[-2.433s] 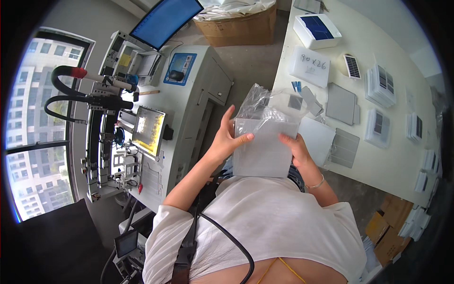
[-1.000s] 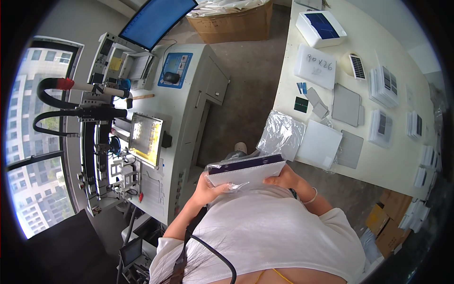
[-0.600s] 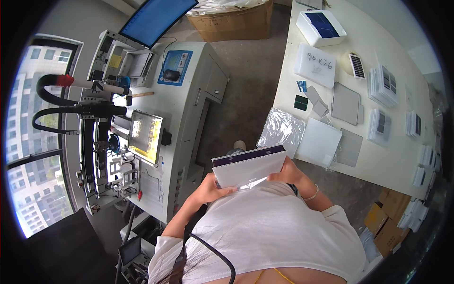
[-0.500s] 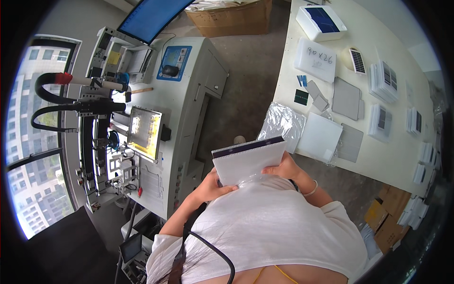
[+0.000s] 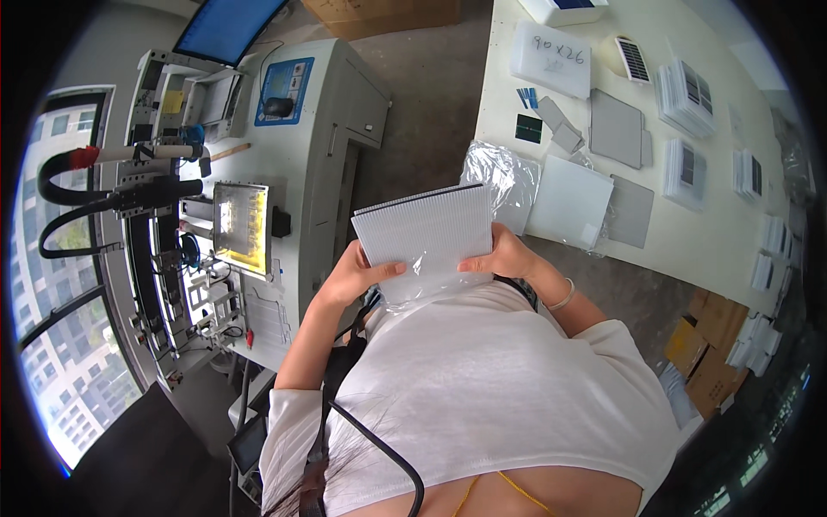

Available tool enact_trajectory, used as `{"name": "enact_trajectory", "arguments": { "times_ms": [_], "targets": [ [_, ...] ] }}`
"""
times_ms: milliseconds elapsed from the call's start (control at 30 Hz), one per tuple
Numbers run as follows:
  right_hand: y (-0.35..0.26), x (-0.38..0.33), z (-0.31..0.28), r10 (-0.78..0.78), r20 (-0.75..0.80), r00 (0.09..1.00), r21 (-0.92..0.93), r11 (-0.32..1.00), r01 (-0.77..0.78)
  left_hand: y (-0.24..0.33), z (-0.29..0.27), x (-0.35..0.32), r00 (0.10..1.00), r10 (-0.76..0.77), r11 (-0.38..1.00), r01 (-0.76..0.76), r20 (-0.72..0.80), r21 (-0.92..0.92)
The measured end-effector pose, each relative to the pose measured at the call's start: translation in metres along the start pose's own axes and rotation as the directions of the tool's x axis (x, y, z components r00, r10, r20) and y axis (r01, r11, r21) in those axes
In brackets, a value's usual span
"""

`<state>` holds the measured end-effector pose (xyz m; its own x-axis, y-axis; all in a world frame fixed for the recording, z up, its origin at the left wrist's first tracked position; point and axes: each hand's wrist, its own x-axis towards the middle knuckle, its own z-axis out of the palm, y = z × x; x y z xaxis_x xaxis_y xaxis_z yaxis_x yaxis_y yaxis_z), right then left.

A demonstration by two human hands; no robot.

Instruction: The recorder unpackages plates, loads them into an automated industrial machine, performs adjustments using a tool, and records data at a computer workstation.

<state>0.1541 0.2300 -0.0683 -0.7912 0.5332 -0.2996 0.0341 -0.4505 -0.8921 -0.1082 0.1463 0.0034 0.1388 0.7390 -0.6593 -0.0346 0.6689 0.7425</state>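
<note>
change, ribbed stack: vs 0.5 s ago, the ribbed white stack (image 5: 428, 228) has tipped so its ribbed face shows more fully to the camera; the dark layer along its far edge was a thick band, now a thin line. vs 2.4 s ago, crinkled film covered the far end; now the clear film (image 5: 420, 297) bunches at the near end.
change, view: camera has shifted; the clear bag (image 5: 514, 177) sits higher and further left in frame.
stack position: held in the air, left of and nearer the body than the clear bag; its far right corner overlaps the bag's left part in view.
pointing: dark edge faces away from the body, filmed end toward the white shirt (image 5: 482, 370).
long axis: visible face looks wider than deep, so roughly left-right, right end further out; ribs run across that, far edge to body.
left hand: left hand (image 5: 351, 276) clamped on the stack's left edge, thumb on the face; other fingers mostly hidden.
right hand: right hand (image 5: 510, 257) clamped on the right edge, thumb likewise, nearer the bag.
around bag: white sheet (image 5: 568, 202) just right of it, dark green square (image 5: 529, 128) just beyond, all on the surface (image 5: 717, 246).
</note>
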Motion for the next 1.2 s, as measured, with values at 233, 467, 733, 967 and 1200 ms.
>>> {"name": "enact_trajectory", "arguments": {
  "times_ms": [233,467,733,967,1200],
  "targets": [
    [-0.010,-0.007,0.000,-0.054,-0.034,0.998,-0.034,0.998,0.053,-0.011,0.009,0.008,0.992,0.061,0.937,-0.097,-0.114,-0.337],
    [-0.016,-0.036,-0.010,0.039,0.017,0.999,0.031,0.999,-0.039,-0.004,0.011,0.024,0.956,0.048,0.738,-0.230,-0.290,-0.634],
    [-0.037,-0.099,-0.161,-0.061,-0.795,0.603,-0.025,0.997,0.067,0.031,-0.011,0.039,0.917,0.145,0.693,-0.362,-0.371,-0.623],
    [-0.073,-0.075,-0.157,-0.858,-0.484,0.173,-0.840,0.399,-0.368,0.033,0.021,0.047,0.973,0.076,0.866,-0.173,-0.219,-0.470],
    [-0.051,-0.015,-0.028,-0.243,-0.404,0.882,-0.149,0.969,0.199,0.037,0.054,0.048,0.998,0.059,0.909,-0.069,-0.038,-0.412]
  ]
}}
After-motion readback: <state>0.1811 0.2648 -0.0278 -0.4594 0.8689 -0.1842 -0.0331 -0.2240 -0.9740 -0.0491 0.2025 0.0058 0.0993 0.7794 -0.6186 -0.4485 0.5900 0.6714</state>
